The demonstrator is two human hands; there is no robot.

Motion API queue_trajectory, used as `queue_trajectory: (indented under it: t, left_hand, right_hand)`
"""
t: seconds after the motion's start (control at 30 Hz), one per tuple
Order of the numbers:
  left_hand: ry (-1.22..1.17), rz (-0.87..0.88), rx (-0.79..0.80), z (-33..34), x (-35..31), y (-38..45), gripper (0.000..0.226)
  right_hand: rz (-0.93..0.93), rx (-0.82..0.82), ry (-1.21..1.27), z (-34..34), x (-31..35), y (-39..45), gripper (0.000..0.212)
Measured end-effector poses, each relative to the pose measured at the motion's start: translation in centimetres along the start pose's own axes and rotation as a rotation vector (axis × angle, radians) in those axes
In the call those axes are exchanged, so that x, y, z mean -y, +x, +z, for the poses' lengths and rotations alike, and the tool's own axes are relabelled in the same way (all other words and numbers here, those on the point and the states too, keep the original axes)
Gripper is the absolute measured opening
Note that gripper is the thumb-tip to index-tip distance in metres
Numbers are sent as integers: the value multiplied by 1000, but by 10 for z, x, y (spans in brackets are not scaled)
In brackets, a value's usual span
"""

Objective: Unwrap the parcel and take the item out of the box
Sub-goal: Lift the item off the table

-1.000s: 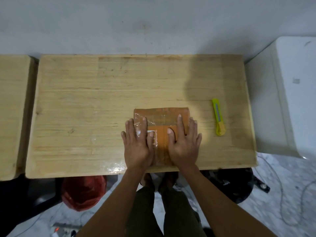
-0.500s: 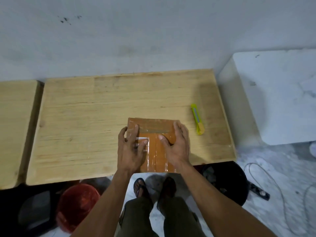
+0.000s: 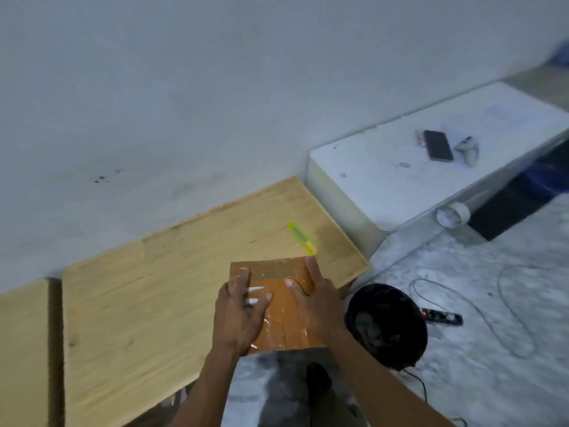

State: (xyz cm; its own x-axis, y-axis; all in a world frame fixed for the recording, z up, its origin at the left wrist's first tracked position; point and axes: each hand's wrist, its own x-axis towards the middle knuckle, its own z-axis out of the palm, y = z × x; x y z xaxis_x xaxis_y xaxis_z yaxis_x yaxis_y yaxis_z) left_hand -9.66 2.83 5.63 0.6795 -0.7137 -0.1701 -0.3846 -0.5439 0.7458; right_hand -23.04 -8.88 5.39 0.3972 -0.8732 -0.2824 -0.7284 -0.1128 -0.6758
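A flat brown parcel, wrapped in shiny clear tape, is held in both my hands, its near half sticking out past the front edge of the wooden table. My left hand grips its left side with fingers spread over the top. On the parcel's right side my right hand has its fingers along the edge and its thumb on top. A yellow-green utility knife lies on the table just beyond the parcel's far right corner.
A white block stands to the right of the table with a dark phone and a pale object on it. A black bin, a power strip and cables lie on the floor. A second wooden table stands at the left.
The view has swung up and to the right. The parcel has been pulled toward me, from flat on the table to hanging over its front edge, both hands gripping its sides.
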Motion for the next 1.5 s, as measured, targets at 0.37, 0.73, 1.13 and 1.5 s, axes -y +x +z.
queue_trajectory:
  t: [0.37,0.73,1.13,1.5]
  left_hand:
    - [74,266,407,105,-64,-43,56]
    - [248,209,658,262,-100,-18,62]
    - [432,87,758,419,-114,54,80]
    - [373,-43,795,502,-77,104,72]
  right_hand:
    - [261,-254,96,-61,-135,-94,76]
    - [575,-234,248,-92,-272,-48,75]
    - [732,-10,192,-114,-391,70,67]
    - [739,55,205,-105,-454,140,61]
